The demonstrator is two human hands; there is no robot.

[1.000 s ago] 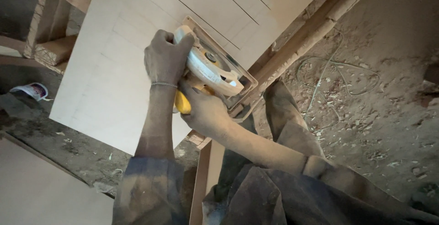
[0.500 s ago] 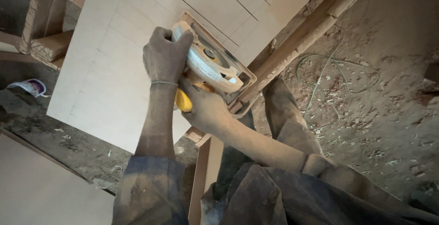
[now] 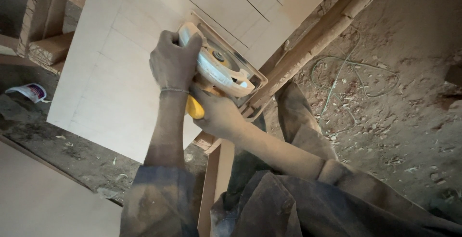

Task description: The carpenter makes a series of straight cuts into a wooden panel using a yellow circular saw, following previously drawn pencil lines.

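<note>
A hand-held circular saw (image 3: pixel 219 68) with a pale dusty guard and a yellow handle rests on a large light plywood sheet (image 3: pixel 115 73) marked with pencil lines. My left hand (image 3: pixel 173 63) grips the saw's front knob from above. Lower down, my right hand (image 3: pixel 216 114) is wrapped around the yellow rear handle. The saw's base plate lies flat near the sheet's right edge. The blade itself is hidden under the guard.
A wooden beam (image 3: pixel 317 34) runs under the sheet's right edge. A green cord (image 3: pixel 351 78) loops over the dirt floor with wood chips. A white packet (image 3: pixel 30 92) lies at left, a wooden frame (image 3: pixel 48 34) at upper left, another board (image 3: pixel 43 203) at lower left.
The saw and both hands have slid a little along the sheet toward its far end. Both grips are unchanged.
</note>
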